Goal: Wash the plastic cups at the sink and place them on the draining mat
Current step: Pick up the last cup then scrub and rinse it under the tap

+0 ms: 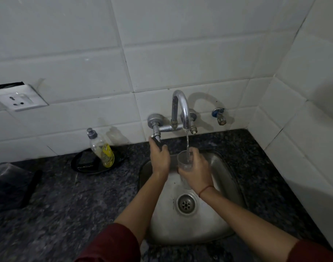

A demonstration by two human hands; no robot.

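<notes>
A clear plastic cup [183,161] is held upright over the steel sink [226,178], wrapped in my right hand [196,172]. A thin stream of water [187,142] falls from the chrome tap spout [182,108] into the cup. My left hand [159,157] reaches up and grips the dark handle [155,139] of the tap's left valve. The cup's lower part is hidden by my fingers. The drain [186,204] lies below my wrists.
A dish soap bottle [101,148] leans on a black round plate [93,163] left of the sink. Something dark, perhaps a mat or cloth [12,188], lies at the far left on the granite counter [76,201]. A wall socket [20,100] sits upper left; tiled walls close in behind and on the right.
</notes>
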